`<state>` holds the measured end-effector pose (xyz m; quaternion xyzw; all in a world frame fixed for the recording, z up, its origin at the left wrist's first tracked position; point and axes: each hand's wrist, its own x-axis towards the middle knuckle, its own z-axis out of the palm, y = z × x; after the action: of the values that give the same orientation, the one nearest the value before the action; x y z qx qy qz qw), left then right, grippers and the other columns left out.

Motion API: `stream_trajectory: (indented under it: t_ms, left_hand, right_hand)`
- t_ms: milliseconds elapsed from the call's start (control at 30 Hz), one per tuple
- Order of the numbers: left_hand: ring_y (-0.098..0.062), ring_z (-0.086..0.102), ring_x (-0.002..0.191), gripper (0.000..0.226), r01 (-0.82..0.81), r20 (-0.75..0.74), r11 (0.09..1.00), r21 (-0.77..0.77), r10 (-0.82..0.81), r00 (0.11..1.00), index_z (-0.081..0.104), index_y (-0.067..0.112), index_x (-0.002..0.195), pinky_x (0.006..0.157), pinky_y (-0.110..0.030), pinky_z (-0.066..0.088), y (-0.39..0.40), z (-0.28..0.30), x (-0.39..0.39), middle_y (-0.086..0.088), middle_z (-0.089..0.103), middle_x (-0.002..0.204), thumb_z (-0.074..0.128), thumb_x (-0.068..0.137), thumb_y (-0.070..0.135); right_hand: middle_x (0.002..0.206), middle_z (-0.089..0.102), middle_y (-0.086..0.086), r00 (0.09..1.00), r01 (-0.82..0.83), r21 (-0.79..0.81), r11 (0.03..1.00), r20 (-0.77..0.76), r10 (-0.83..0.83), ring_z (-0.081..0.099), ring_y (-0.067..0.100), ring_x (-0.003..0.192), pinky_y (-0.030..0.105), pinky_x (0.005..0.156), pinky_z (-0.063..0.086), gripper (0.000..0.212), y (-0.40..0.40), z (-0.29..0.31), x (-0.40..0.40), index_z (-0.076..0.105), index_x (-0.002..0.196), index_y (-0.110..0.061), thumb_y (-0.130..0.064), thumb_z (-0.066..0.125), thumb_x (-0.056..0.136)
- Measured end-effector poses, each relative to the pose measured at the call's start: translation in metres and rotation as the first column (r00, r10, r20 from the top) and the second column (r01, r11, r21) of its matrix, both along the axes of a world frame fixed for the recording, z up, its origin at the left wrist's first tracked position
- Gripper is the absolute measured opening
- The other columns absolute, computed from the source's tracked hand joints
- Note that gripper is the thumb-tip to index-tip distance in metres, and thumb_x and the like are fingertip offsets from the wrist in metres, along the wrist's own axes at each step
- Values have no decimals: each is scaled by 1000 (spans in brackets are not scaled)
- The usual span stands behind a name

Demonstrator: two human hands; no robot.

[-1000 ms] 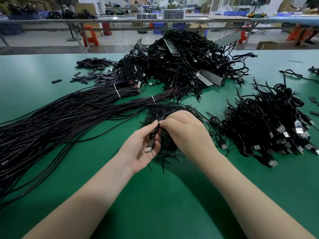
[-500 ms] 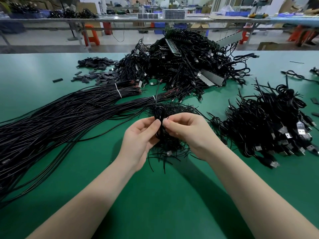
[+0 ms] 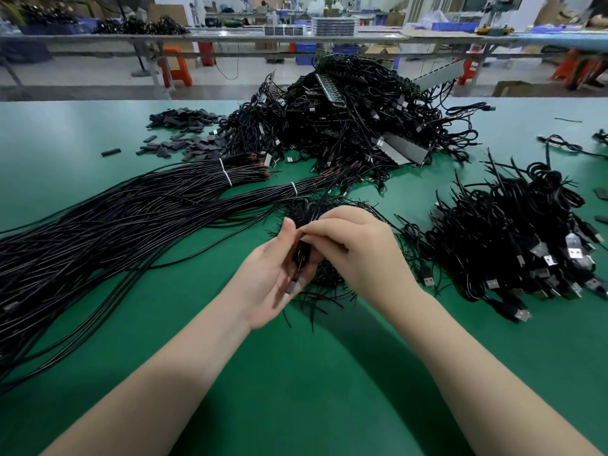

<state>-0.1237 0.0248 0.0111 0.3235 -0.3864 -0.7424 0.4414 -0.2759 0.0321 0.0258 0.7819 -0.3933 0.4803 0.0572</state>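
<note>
Across the left half of the green tabletop (image 3: pixel 296 390): 2 long bundles of black wire (image 3: pixel 115 232), fanned out toward the left edge, each cinched near its far end by a white tie (image 3: pixel 226 174). Toward the far-left corner, beyond the bundles: a scatter of flat black sleeve pieces (image 3: pixel 184 116).

Near the middle, a little in from the near edge: left hand (image 3: pixel 273 278), palm turned up, fingers curled loosely round a small coiled black cable (image 3: pixel 302 255), thumb raised beside the coil's top. Silver plug (image 3: pixel 291 287) of that cable lying across the palm (blurred, type unclear). Just right of it, touching: right hand (image 3: pixel 358 255), knuckles up, thumb and forefinger pinching the top of the same coil.

Cable held between both hands, directly over a small nest of short black strands (image 3: pixel 329 291).

Behind, toward the far edge at centre: a large tangled heap of black cables (image 3: pixel 345 126) with green circuit strips mixed in.

Toward the right edge: a separate heap of coiled cables with silver USB plugs (image 3: pixel 513 241), apart from the hands.
</note>
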Motion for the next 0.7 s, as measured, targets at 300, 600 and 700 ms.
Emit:
stream_trajectory:
  t_ms: [300, 600, 700]
  left_hand:
    - [-12, 58, 76, 20, 15, 71, 985, -171, -2, 997, 78, 23, 92, 76, -29, 42, -2, -4, 4, 0, 67, 84, 76, 77, 37]
    - [-10, 70, 82, 26, -33, 49, 994, -104, 39, 998, 79, 17, 89, 68, -22, 56, 0, -8, -1, -4, 75, 92, 60, 84, 32]
    - [-11, 71, 79, 22, -70, 43, 995, -65, 73, 996, 80, 18, 85, 65, -21, 56, -1, -10, 0, -4, 75, 88, 65, 78, 32]
  right_hand:
    - [85, 73, -6, 988, -59, 210, 976, 155, 26, 66, 7, 82, 28, 78, 55, 10, 2, 3, -3, 78, 91, -15, -11, 76, 81]
    - [82, 73, -6, 852, -309, 498, 810, 523, 3, 69, 12, 80, 28, 78, 53, 19, -1, -5, -2, 77, 80, -31, -12, 78, 80]
    - [78, 73, 2, 716, -479, 519, 708, 698, -27, 69, 22, 68, 33, 72, 55, 19, 0, -10, 0, 73, 76, -25, -8, 80, 77]
